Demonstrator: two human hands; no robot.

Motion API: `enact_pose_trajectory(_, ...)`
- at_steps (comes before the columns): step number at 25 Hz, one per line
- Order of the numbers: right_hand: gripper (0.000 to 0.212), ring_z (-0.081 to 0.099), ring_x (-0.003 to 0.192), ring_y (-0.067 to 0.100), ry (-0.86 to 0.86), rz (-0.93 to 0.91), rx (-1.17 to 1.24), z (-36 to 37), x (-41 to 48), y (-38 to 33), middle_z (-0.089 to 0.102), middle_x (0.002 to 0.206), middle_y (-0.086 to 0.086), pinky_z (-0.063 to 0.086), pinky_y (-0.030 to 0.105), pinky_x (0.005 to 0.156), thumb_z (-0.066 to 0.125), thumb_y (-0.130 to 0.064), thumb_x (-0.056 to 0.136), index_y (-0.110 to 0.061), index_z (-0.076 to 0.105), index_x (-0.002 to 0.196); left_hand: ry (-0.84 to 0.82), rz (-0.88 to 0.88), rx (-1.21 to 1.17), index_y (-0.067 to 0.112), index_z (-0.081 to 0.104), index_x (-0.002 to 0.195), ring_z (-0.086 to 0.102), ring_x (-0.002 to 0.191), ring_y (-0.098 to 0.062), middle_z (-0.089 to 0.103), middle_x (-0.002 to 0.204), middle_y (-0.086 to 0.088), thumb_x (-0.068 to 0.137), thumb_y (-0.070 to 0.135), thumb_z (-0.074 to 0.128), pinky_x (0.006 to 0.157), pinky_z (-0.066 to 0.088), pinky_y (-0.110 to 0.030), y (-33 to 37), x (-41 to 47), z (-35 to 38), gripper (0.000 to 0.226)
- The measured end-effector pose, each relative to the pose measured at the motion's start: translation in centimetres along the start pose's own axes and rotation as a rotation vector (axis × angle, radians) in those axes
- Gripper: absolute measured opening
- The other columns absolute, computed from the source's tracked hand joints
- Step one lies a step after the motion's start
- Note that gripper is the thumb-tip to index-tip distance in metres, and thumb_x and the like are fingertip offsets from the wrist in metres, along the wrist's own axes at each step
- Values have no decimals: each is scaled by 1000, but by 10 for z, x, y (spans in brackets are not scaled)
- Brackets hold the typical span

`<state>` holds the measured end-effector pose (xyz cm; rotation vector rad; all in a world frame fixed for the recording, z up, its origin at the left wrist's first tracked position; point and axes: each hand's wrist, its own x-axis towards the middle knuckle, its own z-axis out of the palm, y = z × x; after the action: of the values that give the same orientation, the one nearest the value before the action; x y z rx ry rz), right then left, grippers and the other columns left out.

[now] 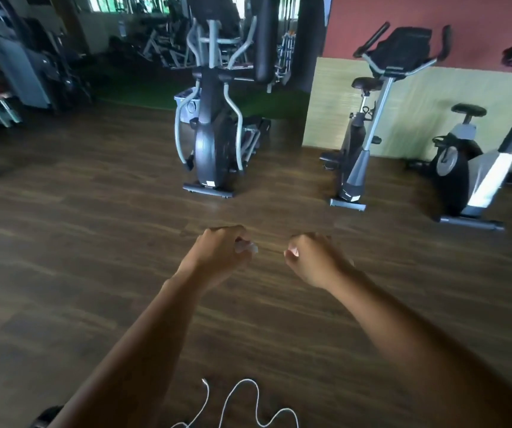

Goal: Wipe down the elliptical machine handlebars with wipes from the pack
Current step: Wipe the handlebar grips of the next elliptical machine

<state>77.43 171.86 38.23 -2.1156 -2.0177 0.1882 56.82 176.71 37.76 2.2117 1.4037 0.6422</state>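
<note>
standing back on the wood floor (pixel 78 242), the person faces the elliptical machine (pixel 211 143), which is well apart from both hands, so no wiping is under way yet. its grey handlebars (pixel 190 37) rise at the top of the view, untouched and out of reach from here; closing that gap looks like the next need. two exercise bikes (pixel 369 118) stand to its right along the wall, no part of the job.

both bare arms reach forward at the same height, as though carrying something ready. the left hand (pixel 220 250) is curled into a fist, and a pale scrap (pixel 247 247) pokes out at its fingertips, probably a wipe bunched for use, though blur hides its edges. the right hand (pixel 313 261), near but apart from the left, is curled too; whether it grips anything i cannot tell. the pack of wipes is nowhere in view. a thin white cord (pixel 242 396) dangles at the bottom edge.
</note>
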Motion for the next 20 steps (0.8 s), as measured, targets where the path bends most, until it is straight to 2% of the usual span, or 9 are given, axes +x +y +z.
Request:
enact_pose_trajectory(6, 23, 70, 93, 31, 22, -57, -20, -18, 119, 48, 74, 100, 6, 57, 39, 79, 54, -38, 96, -22, 71, 96, 60, -29, 6, 31, 72, 98, 69, 98, -21, 75, 100, 10, 71, 51, 55, 88, 55, -36, 7, 120, 8, 37)
enact_pose_trajectory(8, 21, 69, 92, 31, 41, -64, -21, -24, 165, 63, 73, 100, 5, 56, 37, 76, 54, -37, 96, -22, 69, 94, 76, -18, 18, 31, 73, 99, 69, 101, -22, 75, 101, 9, 76, 48, 62, 88, 54, -34, 1, 168, 9, 31)
enact_pose_trajectory(11, 22, 68, 90, 30, 54, -63, -19, -34, 245, 83, 72, 99, 4, 51, 32, 69, 53, -37, 97, -23, 69, 95, 107, 17, 52, 26, 75, 101, 68, 101, -23, 75, 102, 7, 84, 34, 71, 81, 48, -27, -12, 254, 11, 19)
enact_pose_trajectory(15, 19, 63, 79, 28, 99, -28, 23, -46, 354, 106, 66, 85, 0, 40, 28, 63, 53, -36, 97, -24, 64, 86, 111, 104, 17, 24, 74, 96, 71, 86, -15, 76, 91, 9, 87, 34, 73, 76, 55, -30, -29, 374, 4, 13)
enact_pose_trajectory(17, 21, 62, 75, 23, 155, 18, 77, -57, 411, 121, 68, 86, -4, 45, 28, 65, 52, -36, 96, -24, 69, 94, 111, 109, -34, 28, 74, 94, 69, 82, -7, 75, 87, 13, 88, 38, 72, 75, 55, -30, -31, 437, -3, 12)
enact_pose_trajectory(20, 24, 69, 82, 25, 218, 26, 102, -71, 484, 144, 72, 90, -5, 52, 29, 69, 50, -37, 94, -25, 71, 97, 126, 141, -59, 32, 74, 94, 68, 84, -2, 74, 88, 18, 89, 43, 70, 78, 55, -26, -23, 519, -10, 13)
